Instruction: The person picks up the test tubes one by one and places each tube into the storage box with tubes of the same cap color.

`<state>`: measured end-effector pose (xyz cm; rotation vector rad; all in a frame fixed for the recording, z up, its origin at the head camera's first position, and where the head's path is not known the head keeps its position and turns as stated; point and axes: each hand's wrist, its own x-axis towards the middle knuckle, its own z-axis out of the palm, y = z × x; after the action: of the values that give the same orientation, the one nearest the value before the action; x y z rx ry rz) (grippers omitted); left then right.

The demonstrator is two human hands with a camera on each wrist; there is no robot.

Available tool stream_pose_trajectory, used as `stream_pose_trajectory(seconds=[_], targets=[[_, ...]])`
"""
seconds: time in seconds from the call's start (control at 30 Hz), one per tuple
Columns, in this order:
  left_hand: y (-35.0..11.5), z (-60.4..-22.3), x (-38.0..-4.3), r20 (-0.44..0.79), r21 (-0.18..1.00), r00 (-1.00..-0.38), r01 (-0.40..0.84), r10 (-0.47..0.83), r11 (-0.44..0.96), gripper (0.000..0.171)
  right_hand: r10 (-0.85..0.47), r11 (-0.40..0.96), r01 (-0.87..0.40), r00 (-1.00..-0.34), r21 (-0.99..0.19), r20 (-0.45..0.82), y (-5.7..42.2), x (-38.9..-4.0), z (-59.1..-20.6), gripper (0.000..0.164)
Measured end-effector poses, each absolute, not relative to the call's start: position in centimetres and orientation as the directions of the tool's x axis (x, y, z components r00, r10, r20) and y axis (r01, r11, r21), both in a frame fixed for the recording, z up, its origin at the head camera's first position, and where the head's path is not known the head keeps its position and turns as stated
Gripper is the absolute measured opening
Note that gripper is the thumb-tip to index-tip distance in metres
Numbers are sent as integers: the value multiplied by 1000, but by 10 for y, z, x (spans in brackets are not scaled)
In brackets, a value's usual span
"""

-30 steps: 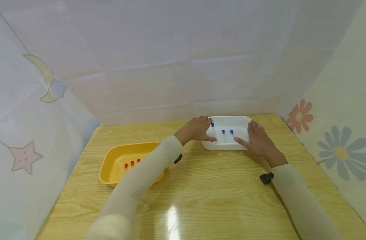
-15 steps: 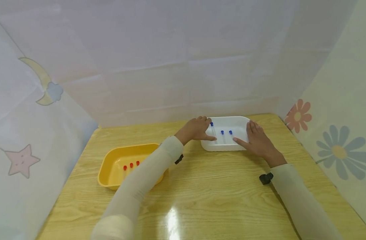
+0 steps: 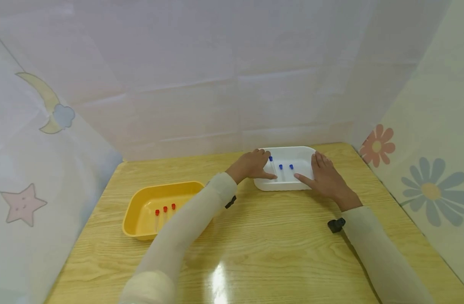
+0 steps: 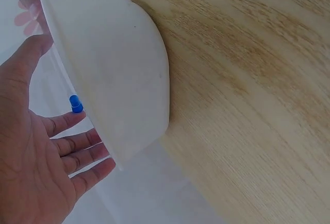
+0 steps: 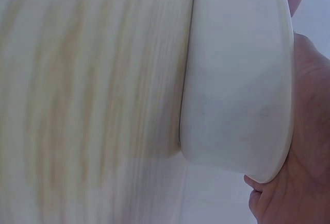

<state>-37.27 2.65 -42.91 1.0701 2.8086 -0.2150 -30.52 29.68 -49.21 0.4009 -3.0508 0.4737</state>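
Note:
My left hand (image 3: 251,164) reaches over the left end of a white tray (image 3: 304,158). Its thumb and forefinger hold a clear tube with a blue cap (image 3: 271,159) lengthwise, the cap at the forefinger and the far end at the thumb. In the left wrist view this blue cap (image 4: 76,104) shows above the rim beside the forefinger. Two more blue-capped tubes (image 3: 281,167) lie in the tray's middle. My right hand (image 3: 327,177) rests on the tray's right end, fingers straight along the rim, thumb over the front edge. In the right wrist view its palm (image 5: 309,110) is against the rim.
A yellow tray (image 3: 140,194) stands at the left of the wooden table (image 3: 277,249), holding several red-capped tubes (image 3: 165,209), partly behind my left sleeve (image 3: 186,228). White cloth walls (image 3: 178,105) rise behind and beside the table.
My left hand has shifted slightly right with the blue-capped tube, toward the others in the white tray. The right hand stays at the tray's end. The head view has turned a little.

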Motion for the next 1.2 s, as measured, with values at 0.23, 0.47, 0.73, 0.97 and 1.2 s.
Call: stream_pose_trajectory(seconds=[0.23,0.47,0.73,0.97,1.2], targets=[[30,-435,-373,-174,-95,-738,671,652,735,94,-247,921,-258,-966,-294,74,298,-305,-492,111],[31,-437,-373,-181,-105,-740,670,648,735,94,-248,921,-261,-965,-289,83,297,-305,-495,111],[35,-436,-371,-165,-140,-727,686,667,714,92,-254,915,-270,-963,-300,92,296,-303,-489,110],[41,-437,-370,-180,-155,-748,663,639,733,93,-264,910,-285,-958,-302,110,297,-303,-492,109],[45,-439,-372,-192,-171,-762,647,619,743,94,-261,912,-284,-959,-297,115,297,-302,-492,110]])
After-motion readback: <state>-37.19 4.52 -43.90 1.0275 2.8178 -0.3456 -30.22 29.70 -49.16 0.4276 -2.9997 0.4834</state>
